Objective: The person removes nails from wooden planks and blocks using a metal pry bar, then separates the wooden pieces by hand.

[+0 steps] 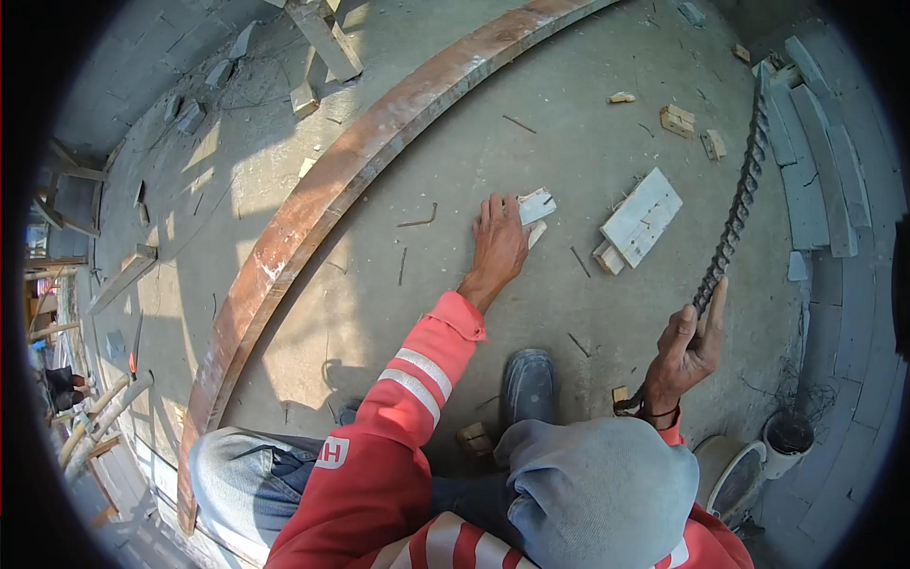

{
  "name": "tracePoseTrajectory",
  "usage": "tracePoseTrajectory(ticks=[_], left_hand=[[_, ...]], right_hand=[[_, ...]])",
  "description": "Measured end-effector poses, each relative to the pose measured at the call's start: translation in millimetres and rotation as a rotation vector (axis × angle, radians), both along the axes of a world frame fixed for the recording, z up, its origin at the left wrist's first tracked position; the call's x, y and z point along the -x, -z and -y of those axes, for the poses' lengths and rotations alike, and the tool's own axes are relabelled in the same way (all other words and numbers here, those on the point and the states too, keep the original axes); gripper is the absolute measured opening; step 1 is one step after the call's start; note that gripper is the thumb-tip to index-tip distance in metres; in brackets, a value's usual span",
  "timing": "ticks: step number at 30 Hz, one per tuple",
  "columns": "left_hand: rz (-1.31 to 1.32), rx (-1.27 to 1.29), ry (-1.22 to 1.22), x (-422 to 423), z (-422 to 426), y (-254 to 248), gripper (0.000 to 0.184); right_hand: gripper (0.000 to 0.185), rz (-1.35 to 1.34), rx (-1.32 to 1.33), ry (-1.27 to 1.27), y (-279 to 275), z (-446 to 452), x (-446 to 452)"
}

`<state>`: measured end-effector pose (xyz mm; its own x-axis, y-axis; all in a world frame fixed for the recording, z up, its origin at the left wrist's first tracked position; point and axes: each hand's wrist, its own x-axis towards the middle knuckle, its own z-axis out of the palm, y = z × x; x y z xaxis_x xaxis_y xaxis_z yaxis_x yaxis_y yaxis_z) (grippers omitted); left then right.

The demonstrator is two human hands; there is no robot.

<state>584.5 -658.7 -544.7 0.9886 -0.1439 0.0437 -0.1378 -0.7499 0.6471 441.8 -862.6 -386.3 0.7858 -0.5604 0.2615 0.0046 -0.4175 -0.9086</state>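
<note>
My left hand (500,239) reaches out low over the concrete floor, its fingers closed at the left end of a small whitish wood block (537,206). The thumb is mostly hidden. My right hand (684,356) is wrapped round a long dark ribbed steel bar (737,223), with one finger pointing along it. The bar slants up to the far right, and its lower end shows beneath the hand. Between the hands lies a white-faced board (643,218) on a wood offcut, with nails or holes in it.
A long rusty curved beam (379,142) crosses the floor on the left. Loose nails (417,218) and wood offcuts (677,120) lie scattered. Grey planks (806,156) lie along the right wall, and buckets (787,441) stand at lower right. My boot (529,384) is below the left hand.
</note>
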Motion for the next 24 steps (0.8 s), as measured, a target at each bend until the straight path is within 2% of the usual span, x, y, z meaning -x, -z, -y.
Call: tracePoseTrajectory(ticks=[1,3,6,7,9,10,12,13,15,16,18,19,21,22,23,24], left_hand=[[0.003,0.009,0.000,0,-1,0,0.052],[0.023,0.026,0.007,3,2,0,0.051],[0.044,0.009,-0.028,-20,-3,0,0.049],[0.049,0.021,-0.029,-16,-4,1,0.048],[0.037,0.024,0.007,-1,-1,4,0.048],[0.040,0.013,0.012,-3,-1,2,0.047],[0.032,0.007,0.009,0,-2,2,0.045],[0.039,0.014,0.004,0,-2,3,0.045],[0.057,0.031,0.003,-2,0,1,0.044],[0.062,0.045,0.010,-1,1,1,0.047],[0.110,0.046,0.014,-12,-2,-6,0.050],[0.101,0.011,-0.003,-17,-2,-7,0.051],[-0.009,-0.021,0.004,16,4,7,0.052],[0.041,-0.023,-0.006,9,4,10,0.053],[0.094,-0.023,-0.024,2,3,10,0.054],[0.092,-0.025,-0.024,0,2,9,0.054]], right_hand=[[0.044,0.004,0.006,0.001,15,-2,2],[0.044,-0.281,0.517,-0.415,61,-1,5],[0.045,-0.123,0.648,-0.321,97,26,11],[0.045,-0.147,0.641,-0.342,77,20,12],[0.047,-0.288,0.052,-0.058,11,1,9],[0.047,-0.285,0.047,-0.059,5,3,5],[0.049,-0.016,-0.059,0.080,-3,11,3],[0.049,-0.015,-0.054,0.078,2,9,1],[0.047,-0.075,0.458,-0.203,29,2,0],[0.047,-0.068,0.467,-0.197,49,9,9],[0.044,-0.293,0.621,-0.355,93,19,13],[0.044,-0.257,0.628,-0.378,92,18,-11],[0.045,-0.087,0.493,-0.146,60,21,3],[0.045,-0.182,0.280,-0.052,29,13,5],[0.045,-0.184,0.276,-0.045,16,8,4],[0.046,-0.032,0.173,-0.005,6,5,2]])
